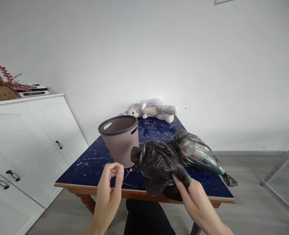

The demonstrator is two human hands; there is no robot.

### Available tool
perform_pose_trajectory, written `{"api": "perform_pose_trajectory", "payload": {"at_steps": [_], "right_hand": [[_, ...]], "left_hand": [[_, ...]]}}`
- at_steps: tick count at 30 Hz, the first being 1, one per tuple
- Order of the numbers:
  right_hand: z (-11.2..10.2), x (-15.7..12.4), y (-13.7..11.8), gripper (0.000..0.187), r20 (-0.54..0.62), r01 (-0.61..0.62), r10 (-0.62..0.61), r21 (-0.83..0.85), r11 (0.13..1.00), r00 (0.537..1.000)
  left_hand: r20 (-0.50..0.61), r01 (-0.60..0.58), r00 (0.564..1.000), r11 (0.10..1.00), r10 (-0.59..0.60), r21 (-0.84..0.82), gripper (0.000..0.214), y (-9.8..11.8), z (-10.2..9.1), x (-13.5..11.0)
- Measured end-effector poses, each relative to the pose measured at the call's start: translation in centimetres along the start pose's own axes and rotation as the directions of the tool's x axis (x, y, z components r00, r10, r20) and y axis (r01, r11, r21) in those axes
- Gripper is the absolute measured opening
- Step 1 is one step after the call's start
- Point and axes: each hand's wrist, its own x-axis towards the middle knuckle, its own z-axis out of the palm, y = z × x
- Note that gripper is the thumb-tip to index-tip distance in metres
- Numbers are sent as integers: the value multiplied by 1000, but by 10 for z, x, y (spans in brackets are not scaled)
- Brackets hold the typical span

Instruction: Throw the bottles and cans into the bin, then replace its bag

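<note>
While the right hand (195,195) is gripping the black bag (156,166) just right of the bin (120,138), the left hand (109,189) is hovering half-curled, empty; the bag is looking soft, light, best taken by its knot.

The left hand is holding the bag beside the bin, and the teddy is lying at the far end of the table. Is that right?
Not quite. The head view shows the right hand holding the bag; the left hand is empty. The bag is beside the bin, and the teddy lies at the far end of the table.
</note>
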Motion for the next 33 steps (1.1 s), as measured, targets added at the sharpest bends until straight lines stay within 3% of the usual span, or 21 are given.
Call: {"api": "perform_pose_trajectory", "payload": {"at_steps": [2, 4, 6, 8, 10, 13, 16, 17, 19, 22, 25, 27, 30, 33], "right_hand": [[3, -5, -7, 37, 56, 214, -208, -140, 967, 977], [6, -9, -13, 32, 130, 424, -404, -236, 874, 905], [9, -13, -14, 28, 185, 540, -507, -290, 790, 842], [9, -20, -11, 22, 203, 544, -505, -315, 778, 839], [9, -27, -6, 6, 177, 460, -425, -297, 837, 888], [6, -35, 0, 28, 89, 253, -241, -157, 955, 966], [6, -31, -6, 27, -45, 107, -108, -30, 994, 993], [6, -27, -11, 25, -95, 115, -116, -15, 993, 989], [8, -18, -26, 22, -154, 248, -244, 6, 969, 957], [13, -7, -52, 31, -77, 536, -532, 58, 842, 843], [20, -1, -69, 34, 151, 649, -642, 6, 761, 752], [25, 1, -70, 32, 246, 674, -639, -91, 733, 728], [26, 1, -61, 30, 264, 638, -583, -234, 734, 768], [19, -4, -49, 29, 284, 588, -517, -331, 738, 808]], "left_hand": [[192, 3, 981, 1000, 0, -14, 53, 8, 4, -4], [391, 91, 918, 994, -60, -60, 56, 16, 7, -2], [440, 197, 888, 975, -133, -101, 65, 23, 8, 4], [383, 270, 901, 954, -203, -128, 73, 25, 4, 11], [334, 295, 913, 944, -233, -145, 74, 25, -3, 15], [341, 288, 916, 939, -212, -190, 66, 25, -15, 12], [371, 291, 905, 940, -210, -177, 57, 30, -21, 1], [392, 294, 896, 940, -209, -170, 54, 33, -21, -3], [445, 298, 874, 939, -195, -172, 48, 42, -21, -9], [515, 257, 850, 940, -109, -226, 40, 55, -21, -13], [459, 186, 888, 936, -30, -298, 35, 66, -28, -13], [382, 178, 923, 938, -54, -298, 33, 69, -37, -13], [261, 263, 947, 921, -189, -289, 38, 66, -51, -12], [121, 332, 943, 863, -310, -381, 53, 57, -64, -10]]}}
